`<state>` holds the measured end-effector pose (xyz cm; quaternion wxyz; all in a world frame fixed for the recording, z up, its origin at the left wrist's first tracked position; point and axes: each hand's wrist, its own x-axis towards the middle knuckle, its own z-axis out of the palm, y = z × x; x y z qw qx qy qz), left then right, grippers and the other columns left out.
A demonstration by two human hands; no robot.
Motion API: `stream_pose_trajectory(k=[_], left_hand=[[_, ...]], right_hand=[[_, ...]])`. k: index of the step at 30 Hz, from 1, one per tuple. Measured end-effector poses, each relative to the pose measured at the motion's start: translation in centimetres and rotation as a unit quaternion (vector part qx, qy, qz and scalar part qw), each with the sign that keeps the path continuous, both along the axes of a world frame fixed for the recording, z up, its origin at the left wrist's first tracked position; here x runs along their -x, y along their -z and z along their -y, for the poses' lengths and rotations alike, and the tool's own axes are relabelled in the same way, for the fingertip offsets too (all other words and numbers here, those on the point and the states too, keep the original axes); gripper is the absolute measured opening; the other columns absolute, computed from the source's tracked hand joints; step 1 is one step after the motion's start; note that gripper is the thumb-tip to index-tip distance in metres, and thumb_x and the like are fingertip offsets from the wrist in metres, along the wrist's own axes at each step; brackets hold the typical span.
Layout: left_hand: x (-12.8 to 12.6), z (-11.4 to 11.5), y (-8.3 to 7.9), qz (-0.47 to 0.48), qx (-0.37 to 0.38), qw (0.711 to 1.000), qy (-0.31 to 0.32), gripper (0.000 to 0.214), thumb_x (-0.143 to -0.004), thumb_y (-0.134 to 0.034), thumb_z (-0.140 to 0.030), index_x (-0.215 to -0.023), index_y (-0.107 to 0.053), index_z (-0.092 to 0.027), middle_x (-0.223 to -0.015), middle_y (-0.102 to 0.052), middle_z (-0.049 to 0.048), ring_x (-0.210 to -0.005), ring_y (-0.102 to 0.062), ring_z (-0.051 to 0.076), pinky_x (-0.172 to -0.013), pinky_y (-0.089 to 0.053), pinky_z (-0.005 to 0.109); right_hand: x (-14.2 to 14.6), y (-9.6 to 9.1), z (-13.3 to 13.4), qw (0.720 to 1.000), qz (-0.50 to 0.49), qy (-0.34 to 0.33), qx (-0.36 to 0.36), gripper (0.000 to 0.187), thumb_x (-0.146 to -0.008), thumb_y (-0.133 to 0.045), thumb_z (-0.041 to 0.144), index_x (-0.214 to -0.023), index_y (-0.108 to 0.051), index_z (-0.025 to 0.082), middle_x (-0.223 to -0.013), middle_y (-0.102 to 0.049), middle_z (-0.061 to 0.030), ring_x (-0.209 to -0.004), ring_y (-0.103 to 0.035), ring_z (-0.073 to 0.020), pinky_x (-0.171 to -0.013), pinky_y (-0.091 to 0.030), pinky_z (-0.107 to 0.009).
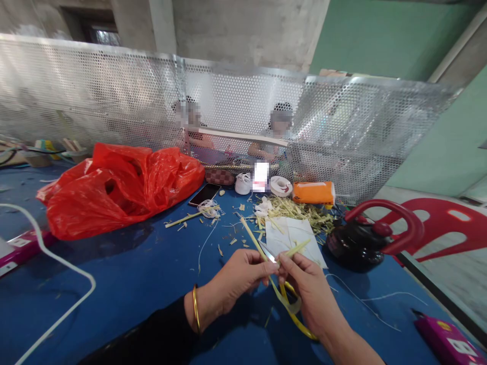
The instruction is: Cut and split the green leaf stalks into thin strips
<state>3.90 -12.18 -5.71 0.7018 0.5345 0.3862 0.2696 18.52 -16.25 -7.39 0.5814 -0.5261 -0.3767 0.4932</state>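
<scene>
My left hand (238, 279) is closed in a pinch on a long pale yellow-green leaf strip (251, 237) that runs up and away over the blue table. My right hand (310, 291) is closed on yellow-handled scissors (291, 304), whose blades meet the strip between my two hands. A short strip end (297, 248) sticks up to the right from my right fingers. A gold bangle (196, 308) circles my left wrist.
A red plastic bag (117, 190) lies at the left, a white cable (57, 263) crosses the near left. A phone (204, 194), tape rolls (280, 186), an orange pack (314, 192), leaf scraps (300, 210), white paper (292, 235) and a black-and-red kettle (361, 241) lie ahead. Two people sit behind a perforated metal screen (114, 101).
</scene>
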Motion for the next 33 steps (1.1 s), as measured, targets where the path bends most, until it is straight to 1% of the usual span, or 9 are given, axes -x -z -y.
stream_pose_trajectory(k=[5, 12, 15, 17, 19, 22, 25, 29, 33], left_hand=[[0.1, 0.0, -0.2, -0.055, -0.058, 0.997, 0.013, 0.028, -0.07, -0.066, -0.04, -0.065, -0.067, -0.013, -0.049, -0.049, -0.004, -0.042, -0.031, 0.005, -0.044, -0.018, 0.023], [0.0, -0.1, -0.1, 0.004, 0.039, 0.999, 0.016, 0.027, -0.066, -0.069, -0.039, -0.07, -0.067, -0.012, -0.047, -0.05, -0.0043, -0.036, -0.025, 0.002, -0.04, -0.012, 0.021], [0.1, -0.5, -0.1, 0.05, 0.064, 0.996, -0.04, 0.033, -0.067, -0.069, -0.043, -0.075, -0.067, -0.011, -0.056, -0.056, -0.0017, -0.038, -0.031, 0.003, -0.038, -0.015, 0.019], [0.2, -0.8, -0.1, 0.08, 0.083, 0.99, -0.086, 0.033, -0.073, -0.065, -0.043, -0.079, -0.067, -0.011, -0.061, -0.059, 0.0006, -0.041, -0.038, 0.004, -0.039, -0.02, 0.018], [0.3, -1.0, -0.1, 0.104, 0.11, 0.982, -0.111, 0.031, -0.078, -0.06, -0.04, -0.081, -0.067, -0.01, -0.065, -0.061, 0.0024, -0.045, -0.044, 0.005, -0.04, -0.026, 0.017], [0.3, -1.2, 0.1, 0.119, 0.134, 0.977, -0.115, 0.026, -0.081, -0.057, -0.034, -0.083, -0.067, -0.01, -0.068, -0.064, 0.0037, -0.048, -0.048, 0.006, -0.042, -0.03, 0.017], [0.2, -1.1, 0.2, 0.115, 0.123, 0.979, -0.114, 0.021, -0.077, -0.062, -0.03, -0.08, -0.066, -0.01, -0.069, -0.064, 0.0031, -0.046, -0.047, 0.004, -0.041, -0.028, 0.016], [0.0, -0.8, 0.3, 0.106, 0.096, 0.982, -0.121, 0.021, -0.072, -0.069, -0.031, -0.076, -0.065, -0.011, -0.064, -0.062, 0.0007, -0.043, -0.042, 0.002, -0.04, -0.025, 0.015], [0.0, -0.6, 0.3, 0.105, 0.069, 0.987, -0.101, 0.027, -0.066, -0.072, -0.037, -0.07, -0.063, -0.012, -0.06, -0.059, -0.001, -0.042, -0.04, 0.003, -0.041, -0.024, 0.017]], right_hand=[[0.1, -0.1, 0.0, 0.999, -0.034, 0.022, -0.012, 0.029, -0.067, -0.077, 0.04, -0.062, -0.065, 0.014, -0.052, -0.059, 0.0012, -0.049, -0.052, -0.0098, -0.053, -0.043, -0.022], [-0.5, 0.4, -0.8, 0.999, -0.025, 0.033, -0.016, 0.031, -0.068, -0.075, 0.043, -0.067, -0.066, 0.014, -0.056, -0.06, 0.0009, -0.05, -0.053, -0.0103, -0.054, -0.044, -0.023], [-1.0, 0.0, -0.8, 0.999, 0.02, 0.048, -0.014, 0.039, -0.077, -0.065, 0.049, -0.094, -0.066, 0.014, -0.063, -0.06, 0.0006, -0.051, -0.052, -0.0115, -0.052, -0.044, -0.025], [-1.0, -0.4, -0.1, 0.99, 0.081, 0.098, -0.056, 0.05, -0.085, -0.055, 0.049, -0.123, -0.054, 0.017, -0.065, -0.058, 0.0016, -0.05, -0.049, -0.0121, -0.05, -0.044, -0.025], [-0.8, -0.6, 1.0, 0.957, 0.178, 0.156, -0.167, 0.052, -0.092, -0.045, 0.042, -0.139, -0.039, 0.019, -0.066, -0.055, 0.0015, -0.051, -0.047, -0.0129, -0.052, -0.044, -0.027], [-0.8, -0.4, 2.2, 0.866, 0.318, 0.166, -0.349, 0.055, -0.094, -0.04, 0.035, -0.145, -0.029, 0.017, -0.067, -0.052, -0.0014, -0.057, -0.051, -0.0174, -0.058, -0.047, -0.034], [-1.1, 0.1, 1.9, 0.801, 0.469, 0.097, -0.359, 0.048, -0.09, -0.05, 0.032, -0.135, -0.045, 0.018, -0.068, -0.057, -0.0029, -0.06, -0.055, -0.0189, -0.063, -0.048, -0.035], [-1.4, -0.2, 0.5, 0.86, 0.463, 0.038, -0.21, 0.023, -0.091, -0.05, 0.033, -0.09, -0.069, 0.019, -0.081, -0.065, -0.0064, -0.074, -0.062, -0.02, -0.065, -0.049, -0.029], [-1.1, -0.4, 0.2, 0.901, 0.405, 0.001, -0.153, 0.024, -0.089, -0.052, 0.038, -0.088, -0.068, 0.02, -0.088, -0.069, -0.0059, -0.082, -0.064, -0.0211, -0.07, -0.05, -0.027]])
